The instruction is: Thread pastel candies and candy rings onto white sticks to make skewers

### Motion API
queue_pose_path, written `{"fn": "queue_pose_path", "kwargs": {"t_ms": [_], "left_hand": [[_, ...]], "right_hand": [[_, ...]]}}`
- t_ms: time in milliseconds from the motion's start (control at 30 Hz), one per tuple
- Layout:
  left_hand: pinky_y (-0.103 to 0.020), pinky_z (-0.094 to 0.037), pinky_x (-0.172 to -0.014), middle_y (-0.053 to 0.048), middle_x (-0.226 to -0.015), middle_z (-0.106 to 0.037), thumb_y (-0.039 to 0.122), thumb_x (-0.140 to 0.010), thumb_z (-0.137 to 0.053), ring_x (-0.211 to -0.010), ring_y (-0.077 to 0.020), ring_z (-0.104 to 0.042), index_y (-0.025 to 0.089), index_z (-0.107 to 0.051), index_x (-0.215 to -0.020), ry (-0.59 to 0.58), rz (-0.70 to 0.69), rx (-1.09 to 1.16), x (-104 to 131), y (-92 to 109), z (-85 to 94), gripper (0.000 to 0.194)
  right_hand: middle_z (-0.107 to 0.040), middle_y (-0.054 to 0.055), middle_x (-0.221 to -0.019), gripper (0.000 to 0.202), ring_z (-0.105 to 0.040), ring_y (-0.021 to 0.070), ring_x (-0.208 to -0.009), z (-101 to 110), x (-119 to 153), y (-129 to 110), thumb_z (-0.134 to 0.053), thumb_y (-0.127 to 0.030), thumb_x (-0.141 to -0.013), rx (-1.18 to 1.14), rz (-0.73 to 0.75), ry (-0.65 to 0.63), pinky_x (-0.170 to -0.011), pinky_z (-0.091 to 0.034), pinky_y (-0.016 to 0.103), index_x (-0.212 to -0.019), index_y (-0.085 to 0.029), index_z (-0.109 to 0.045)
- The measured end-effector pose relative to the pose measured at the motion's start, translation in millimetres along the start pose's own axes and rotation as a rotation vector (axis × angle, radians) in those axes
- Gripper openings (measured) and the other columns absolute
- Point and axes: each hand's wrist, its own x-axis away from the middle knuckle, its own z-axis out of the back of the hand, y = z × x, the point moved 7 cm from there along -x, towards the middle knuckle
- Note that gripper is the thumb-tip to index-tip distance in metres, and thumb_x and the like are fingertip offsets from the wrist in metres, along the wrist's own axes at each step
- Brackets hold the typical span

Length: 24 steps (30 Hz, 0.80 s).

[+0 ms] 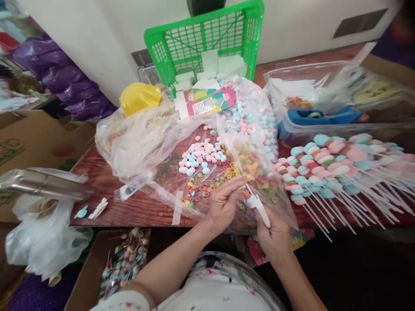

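Note:
My right hand (274, 231) is closed around a white plastic piece (262, 211) that looks like a stick or several sticks bunched together. At its upper end are pink and blue candies and an orange ring (249, 198), with a thin white stick tip poking out above. My left hand (223, 201) has its fingers pinched together beside that tip; what they hold, if anything, is hidden. Under both hands lies a clear plastic sheet (285, 207). Coloured cereal rings (207, 190) and pink and blue candies (201, 157) are heaped just beyond my left hand.
Finished candy skewers (337, 164) pile up at the right. Behind them stands a clear tub (324, 71) with a blue tape dispenser (311, 119). A green crate (207, 28) rises at the back. On the left are a yellow bowl (139, 97) and a steel flask (48, 185).

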Motion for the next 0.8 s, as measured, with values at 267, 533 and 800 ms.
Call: {"fn": "queue_pose_path", "kwargs": {"t_ms": [267,533,800], "left_hand": [[-0.036,-0.049,-0.098,-0.008,-0.112,-0.071,0.029,-0.09,-0.056,-0.107,-0.0199,-0.064,0.022,-0.073,-0.103,-0.142,0.043,0.091,5.8,-2.8,-18.9,0.022],[-0.034,-0.047,-0.078,-0.005,-0.081,-0.067,0.034,-0.084,-0.062,-0.081,-0.0193,-0.061,0.019,-0.073,-0.082,-0.247,0.046,-0.714,-57.2,-37.6,40.0,0.018],[-0.034,-0.045,-0.079,-0.007,-0.086,-0.06,0.023,-0.088,-0.052,-0.085,-0.0201,-0.055,0.017,-0.068,-0.076,-0.38,0.001,-1.033,-54.2,-41.0,21.4,0.021]], "right_hand": [[-0.062,0.001,-0.059,0.018,-0.055,0.0134,-0.049,11.0,1.0,4.1,-0.053,-0.013,-0.08,0.061,0.05,0.18,-0.052,-0.047,0.025,-0.084,-0.016,-0.07],[-0.046,-0.004,-0.049,0.025,-0.044,0.0116,-0.046,3.6,-10.3,26.4,-0.054,-0.027,-0.086,-0.072,-0.232,0.127,-0.047,-0.039,0.024,-0.064,-0.018,-0.061],[-0.063,0.003,-0.062,0.02,-0.058,0.0175,-0.056,-3.3,-12.8,21.3,-0.05,-0.017,-0.081,0.014,-0.146,0.036,-0.057,-0.047,0.029,-0.085,-0.016,-0.069]]}}
